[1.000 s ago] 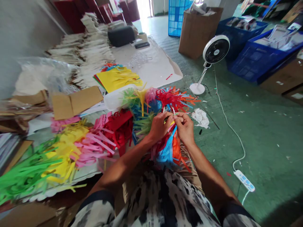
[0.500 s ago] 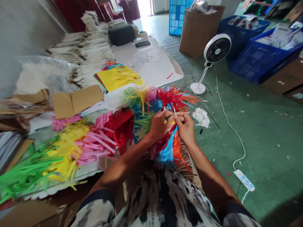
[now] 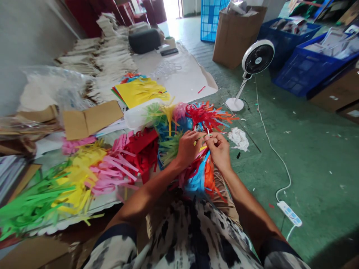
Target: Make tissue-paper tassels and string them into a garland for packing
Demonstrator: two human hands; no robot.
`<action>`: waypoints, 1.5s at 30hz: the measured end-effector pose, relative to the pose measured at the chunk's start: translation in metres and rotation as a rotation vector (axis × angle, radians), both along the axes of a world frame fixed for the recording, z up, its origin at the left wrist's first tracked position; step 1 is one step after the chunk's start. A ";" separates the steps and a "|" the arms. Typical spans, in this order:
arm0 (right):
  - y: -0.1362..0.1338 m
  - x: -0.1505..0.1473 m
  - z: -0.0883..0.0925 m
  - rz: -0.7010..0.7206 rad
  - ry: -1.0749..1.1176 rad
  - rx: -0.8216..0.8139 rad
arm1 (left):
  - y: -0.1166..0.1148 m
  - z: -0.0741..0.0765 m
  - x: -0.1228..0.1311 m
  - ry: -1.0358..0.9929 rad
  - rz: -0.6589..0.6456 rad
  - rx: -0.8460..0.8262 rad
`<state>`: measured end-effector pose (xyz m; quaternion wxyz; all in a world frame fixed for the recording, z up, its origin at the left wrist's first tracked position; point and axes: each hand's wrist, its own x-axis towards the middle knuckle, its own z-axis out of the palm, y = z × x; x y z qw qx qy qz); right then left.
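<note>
Over the person's lap, a thin pale strip [image 3: 208,132] is being worked by the left hand [image 3: 188,148] and the right hand [image 3: 219,150]. The grip of each is narrow, with the fingertips [image 3: 206,138] being closed on the strip at the top of a bunch of fringed paper [image 3: 198,175]. Blue, orange and red fringes are being held together in that bunch, which is sitting just above a black-and-white patterned top [image 3: 193,235].

Much of the cutting is judged to be done, since nearly all the paper in view is already slit into fringes. A good share seems to be left ungathered: green fringes [image 3: 36,198], yellow fringes [image 3: 77,183], pink fringes [image 3: 112,175] and red fringes [image 3: 141,151] are being kept loose on a white scalloped bench [image 3: 92,211]. Beyond them, a stack of fringed sheets topped with yellow [image 3: 140,93] is lying beside a translucent plastic tub [image 3: 137,116] and a folded piece of cardboard [image 3: 91,119].

On the green floor [image 3: 316,149], a crumpled white tissue [image 3: 238,139] is lying near the hands — farther off, a white fan [image 3: 258,58], a power strip [image 3: 289,213] and blue crates [image 3: 303,71] are being passed over by the camera's view.
</note>
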<state>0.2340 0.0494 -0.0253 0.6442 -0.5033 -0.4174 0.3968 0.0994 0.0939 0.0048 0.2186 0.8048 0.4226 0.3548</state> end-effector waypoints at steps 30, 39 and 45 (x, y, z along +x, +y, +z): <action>-0.002 0.000 0.000 0.039 -0.007 0.012 | -0.002 0.011 -0.006 -0.302 -0.004 -0.352; -0.002 0.000 0.001 0.049 -0.018 -0.011 | -0.002 0.011 -0.006 -0.326 -0.014 -0.354; -0.002 0.000 0.001 0.068 -0.030 -0.015 | 0.001 0.011 -0.007 -0.330 -0.004 -0.347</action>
